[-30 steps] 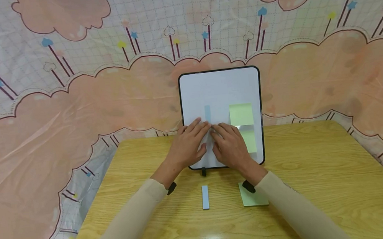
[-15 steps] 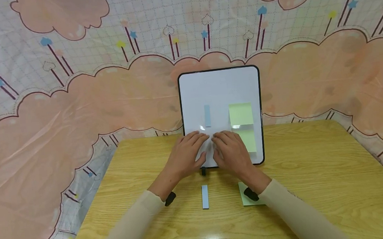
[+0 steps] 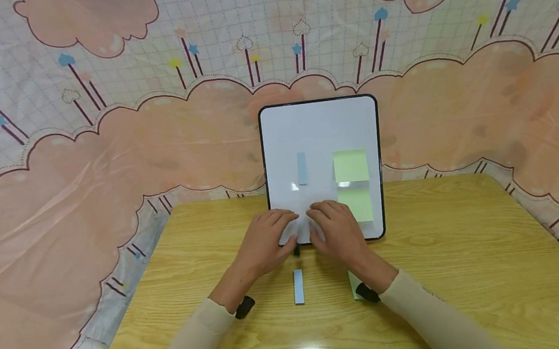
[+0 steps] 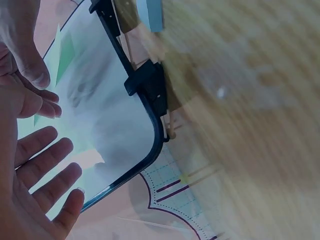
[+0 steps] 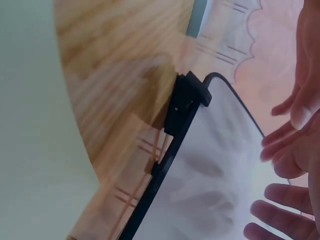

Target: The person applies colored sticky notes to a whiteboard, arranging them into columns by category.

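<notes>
My left hand (image 3: pixel 265 240) and right hand (image 3: pixel 336 231) hover before the lower part of a black-framed whiteboard (image 3: pixel 320 125), their fingertips close to each other. Neither holds anything; the fingers are loosely bent. On the board, above the hands, sticks a narrow blue sticky strip (image 3: pixel 302 168). Two green sticky notes, an upper one (image 3: pixel 351 166) and a lower one (image 3: pixel 355 205), are stuck at its right side, the lower partly behind my right hand. In the left wrist view the left fingers (image 4: pixel 52 165) are spread apart; the right wrist view shows the right fingers (image 5: pixel 280 215) likewise.
On the wooden table (image 3: pixel 458 247) lies a blue pad of strips (image 3: pixel 298 287) in front of the board. A green sticky-note pad (image 3: pixel 355 286) is mostly hidden under my right wrist. Black stand feet (image 4: pixel 147 82) hold the board's lower edge. A patterned cloth (image 3: pixel 205 142) hangs behind.
Both hands have drawn down and back from the blue strip on the board, moving slightly apart. The strip stays stuck and now shows in full.
</notes>
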Demonstrator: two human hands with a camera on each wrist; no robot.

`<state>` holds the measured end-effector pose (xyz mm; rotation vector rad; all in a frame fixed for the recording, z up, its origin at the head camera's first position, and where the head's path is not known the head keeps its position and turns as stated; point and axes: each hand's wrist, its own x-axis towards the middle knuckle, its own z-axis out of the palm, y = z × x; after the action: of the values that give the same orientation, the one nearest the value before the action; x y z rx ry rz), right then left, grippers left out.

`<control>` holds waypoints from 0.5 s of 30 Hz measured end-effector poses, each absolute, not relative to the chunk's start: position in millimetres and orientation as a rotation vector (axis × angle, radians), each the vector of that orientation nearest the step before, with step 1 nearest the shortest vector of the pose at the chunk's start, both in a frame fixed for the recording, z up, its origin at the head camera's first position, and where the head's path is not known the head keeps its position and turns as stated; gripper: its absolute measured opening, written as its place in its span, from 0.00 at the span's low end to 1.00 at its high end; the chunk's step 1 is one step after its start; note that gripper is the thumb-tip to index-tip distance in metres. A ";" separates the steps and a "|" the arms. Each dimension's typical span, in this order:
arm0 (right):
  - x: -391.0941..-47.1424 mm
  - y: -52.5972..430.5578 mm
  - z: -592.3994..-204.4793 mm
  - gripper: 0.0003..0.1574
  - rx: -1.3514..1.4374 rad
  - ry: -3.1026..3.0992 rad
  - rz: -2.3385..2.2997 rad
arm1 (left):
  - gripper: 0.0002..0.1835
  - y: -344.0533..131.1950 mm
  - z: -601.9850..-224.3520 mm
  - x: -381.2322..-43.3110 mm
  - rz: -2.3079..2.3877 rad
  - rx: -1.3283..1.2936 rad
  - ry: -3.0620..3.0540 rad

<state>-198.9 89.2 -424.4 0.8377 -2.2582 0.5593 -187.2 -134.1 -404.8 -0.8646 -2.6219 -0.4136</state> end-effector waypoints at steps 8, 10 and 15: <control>-192.0 88.5 -428.3 0.17 0.855 -2.281 0.561 | 0.20 -137.2 -413.4 -176.0 -0.466 -0.880 -2.647; -190.5 88.1 -428.9 0.16 0.864 -2.283 0.562 | 0.21 -137.3 -415.5 -173.0 -0.476 -0.890 -2.652; -186.2 86.9 -429.7 0.16 0.880 -2.297 0.565 | 0.21 -138.0 -419.0 -165.4 -0.488 -0.907 -2.661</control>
<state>-186.2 86.9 -429.7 0.8801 -2.2970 0.5647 -165.4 -138.0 -419.0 -0.9074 -2.6615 -0.4881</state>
